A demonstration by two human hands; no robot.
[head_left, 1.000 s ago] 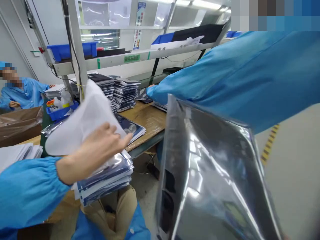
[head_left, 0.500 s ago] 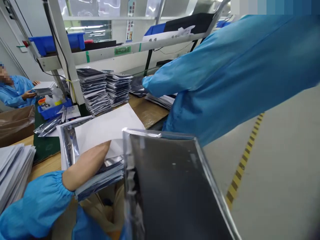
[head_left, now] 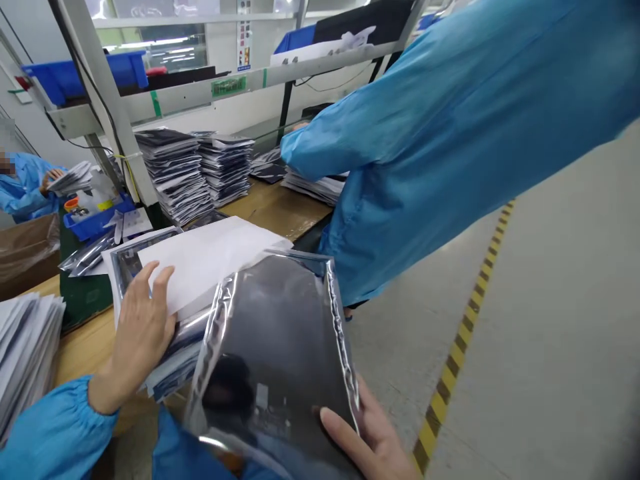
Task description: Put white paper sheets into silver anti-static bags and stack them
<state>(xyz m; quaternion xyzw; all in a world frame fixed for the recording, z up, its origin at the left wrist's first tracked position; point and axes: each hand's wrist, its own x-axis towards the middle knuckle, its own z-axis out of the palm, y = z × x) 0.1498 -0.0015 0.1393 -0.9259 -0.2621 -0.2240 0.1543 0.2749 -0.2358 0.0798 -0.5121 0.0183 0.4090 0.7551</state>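
Observation:
A dark flat sheet in a clear plastic sleeve (head_left: 285,333) is tilted in front of me. My right hand (head_left: 370,433) grips its lower right edge, thumb on the face and fingers behind. My left hand (head_left: 143,320) is over the near left edge of a stack of sleeved sheets (head_left: 175,370), fingers apart and slightly curled. White paper (head_left: 210,257) lies on top of that stack, and the held sleeve overlaps its right end.
Two tall piles of sleeved sheets (head_left: 175,173) stand at the back. A loose white pile (head_left: 27,353) is at left, near a blue tray (head_left: 97,220) with bottles. A co-worker's blue sleeve (head_left: 400,153) crosses on the right. Another person (head_left: 30,187) handles papers far left.
The held sleeve has moved left and away from me, bringing my right hand into view. My left hand has drawn back left from the stack top, and its fingers now show.

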